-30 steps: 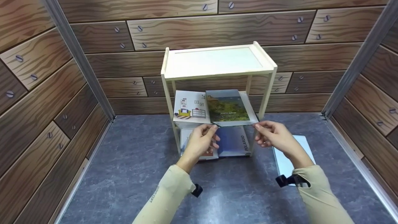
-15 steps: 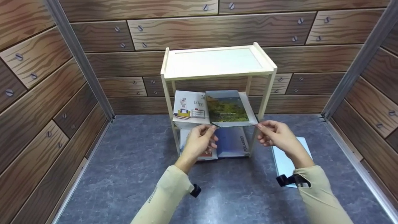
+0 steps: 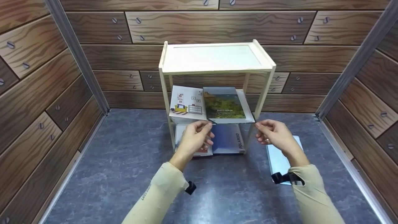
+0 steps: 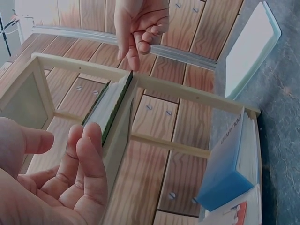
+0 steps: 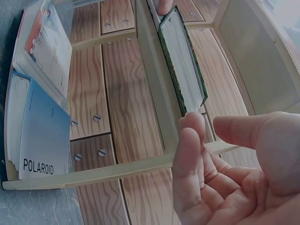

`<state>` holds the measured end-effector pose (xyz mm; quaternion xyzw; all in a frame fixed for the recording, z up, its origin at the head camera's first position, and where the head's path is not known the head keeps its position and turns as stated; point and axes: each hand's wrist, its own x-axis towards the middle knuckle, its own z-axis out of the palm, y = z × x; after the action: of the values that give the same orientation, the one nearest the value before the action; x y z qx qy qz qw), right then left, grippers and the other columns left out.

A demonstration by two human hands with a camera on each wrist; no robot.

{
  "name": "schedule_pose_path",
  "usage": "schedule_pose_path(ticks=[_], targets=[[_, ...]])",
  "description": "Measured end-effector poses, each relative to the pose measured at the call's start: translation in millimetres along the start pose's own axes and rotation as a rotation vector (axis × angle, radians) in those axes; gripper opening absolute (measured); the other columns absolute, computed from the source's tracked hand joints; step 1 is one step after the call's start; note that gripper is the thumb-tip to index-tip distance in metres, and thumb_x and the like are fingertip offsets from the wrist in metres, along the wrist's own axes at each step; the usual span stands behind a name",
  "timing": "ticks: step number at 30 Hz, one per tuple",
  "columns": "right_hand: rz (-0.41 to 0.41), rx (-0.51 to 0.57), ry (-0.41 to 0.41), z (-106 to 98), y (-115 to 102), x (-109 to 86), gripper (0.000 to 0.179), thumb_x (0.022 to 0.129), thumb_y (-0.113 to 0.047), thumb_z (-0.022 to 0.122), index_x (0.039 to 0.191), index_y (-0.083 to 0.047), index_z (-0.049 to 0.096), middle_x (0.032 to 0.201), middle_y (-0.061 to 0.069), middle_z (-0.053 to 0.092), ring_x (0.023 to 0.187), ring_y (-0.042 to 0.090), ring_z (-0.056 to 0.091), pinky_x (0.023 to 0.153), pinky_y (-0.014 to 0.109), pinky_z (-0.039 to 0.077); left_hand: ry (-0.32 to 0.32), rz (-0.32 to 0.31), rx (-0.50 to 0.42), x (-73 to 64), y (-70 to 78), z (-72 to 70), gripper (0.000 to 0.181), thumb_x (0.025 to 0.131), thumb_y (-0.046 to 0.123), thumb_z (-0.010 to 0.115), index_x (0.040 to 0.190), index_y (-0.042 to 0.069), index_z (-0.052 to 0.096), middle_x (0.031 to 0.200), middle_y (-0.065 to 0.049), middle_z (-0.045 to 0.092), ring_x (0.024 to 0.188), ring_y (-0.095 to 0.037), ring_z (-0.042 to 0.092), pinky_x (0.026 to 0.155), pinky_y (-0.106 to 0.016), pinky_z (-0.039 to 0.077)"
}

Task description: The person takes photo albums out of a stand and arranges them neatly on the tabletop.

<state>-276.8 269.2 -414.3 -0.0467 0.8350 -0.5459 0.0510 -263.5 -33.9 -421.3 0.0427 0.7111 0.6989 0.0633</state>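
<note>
A photo album with a landscape cover [image 3: 224,104] lies on the middle shelf of a pale wooden rack [image 3: 214,71]. Its page edges [image 5: 180,61] face the person. My left hand [image 3: 196,137] is at the album's near left corner, thumb apart from the fingers in the left wrist view. At the near right corner is my right hand [image 3: 276,137], its fingertips [image 5: 192,122] right at the cover's edge and its thumb spread away. Left of the album is a white book with coloured drawings [image 3: 188,102].
On the bottom shelf lie a blue POLAROID album [image 3: 228,140] and a white book [image 5: 47,47] with a red patch. A light blue book [image 3: 276,161] lies on the dark floor [image 3: 130,174], right of the rack. Wood-print walls [image 3: 217,26] enclose the back and sides.
The head view has shifted slightly, so the rack appears a little higher and further left. My right thumb and fingers now show a small gap from the album's corner.
</note>
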Motion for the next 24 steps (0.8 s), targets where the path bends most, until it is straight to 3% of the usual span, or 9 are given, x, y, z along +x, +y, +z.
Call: schedule_pose_path(ticks=[4,8,24], targets=[[0.012,-0.008,0.002,-0.1,-1.1,-0.2,0.050,0.113,-0.026,0.057,0.144,0.013,0.052,0.083,-0.005,0.070,0.071,0.004,0.070,0.069,0.024,0.065,0.008,0.000,0.003,-0.3,1.2,0.7,0.035,0.112,0.026,0.060,0.137,0.004,0.068,0.090,-0.011,0.075,0.059,-0.011,0.069,0.050,-0.024,0.054],[0.006,-0.022,0.002,-0.5,-2.6,-0.4,0.051,0.113,-0.027,0.058,0.145,0.013,0.052,0.083,-0.004,0.071,0.071,0.005,0.070,0.070,0.025,0.065,0.003,0.001,-0.003,-0.5,1.8,2.1,0.035,0.112,0.025,0.060,0.138,0.002,0.067,0.088,-0.007,0.074,0.060,-0.011,0.069,0.051,-0.024,0.056],[-0.061,-0.042,0.033,4.5,-6.5,-1.5,0.037,0.112,-0.024,0.060,0.127,0.009,0.065,0.081,-0.003,0.071,0.070,0.006,0.070,0.067,0.024,0.064,-0.017,-0.001,-0.036,-0.3,3.0,5.1,0.035,0.112,0.021,0.059,0.140,0.001,0.065,0.088,-0.006,0.073,0.060,-0.011,0.069,0.052,-0.022,0.055]])
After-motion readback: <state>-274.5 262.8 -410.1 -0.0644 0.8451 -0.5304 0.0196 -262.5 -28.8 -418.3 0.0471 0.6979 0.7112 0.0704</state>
